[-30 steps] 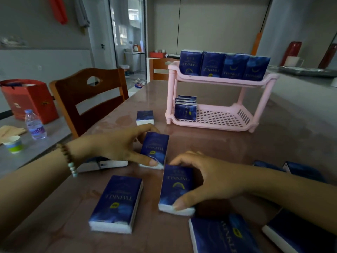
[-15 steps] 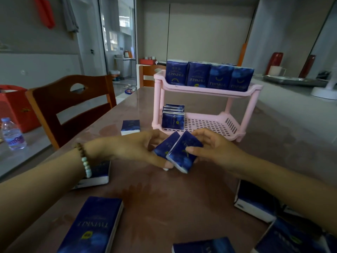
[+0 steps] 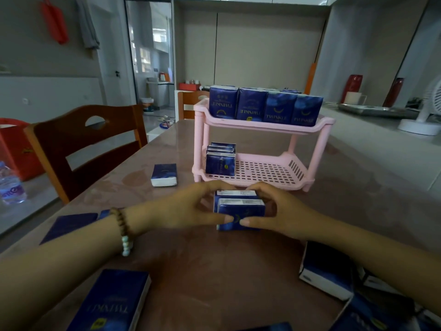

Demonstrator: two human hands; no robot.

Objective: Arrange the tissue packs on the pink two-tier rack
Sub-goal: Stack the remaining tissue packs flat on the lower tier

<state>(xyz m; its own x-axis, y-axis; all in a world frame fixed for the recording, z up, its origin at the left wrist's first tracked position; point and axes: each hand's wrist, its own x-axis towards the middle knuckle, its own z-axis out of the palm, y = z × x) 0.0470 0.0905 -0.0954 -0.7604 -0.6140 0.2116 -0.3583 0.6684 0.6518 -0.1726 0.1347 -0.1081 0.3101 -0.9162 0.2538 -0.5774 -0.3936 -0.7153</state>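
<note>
Two dark blue tissue packs (image 3: 239, 210) stand upright against each other on the table, just in front of the pink two-tier rack (image 3: 263, 129). My left hand (image 3: 188, 206) grips them from the left and my right hand (image 3: 274, 209) from the right, thumbs meeting on the front pack. The rack's top tier holds a row of several upright packs (image 3: 265, 107). A small stack of packs (image 3: 220, 160) stands at the left of the lower tier. Loose packs lie on the table: one left of the rack (image 3: 164, 175), one at the bottom left (image 3: 112, 302), others at the right (image 3: 327, 271).
A wooden chair (image 3: 88, 149) stands at the table's left edge. A water bottle (image 3: 10, 185) and a red box (image 3: 14, 149) sit on a lower surface beyond it. A white fan (image 3: 427, 113) stands on the counter at the right.
Each hand lifted one pack off the table and brought it to the middle. The two packs now stand pressed together, upright, in front of the rack.
</note>
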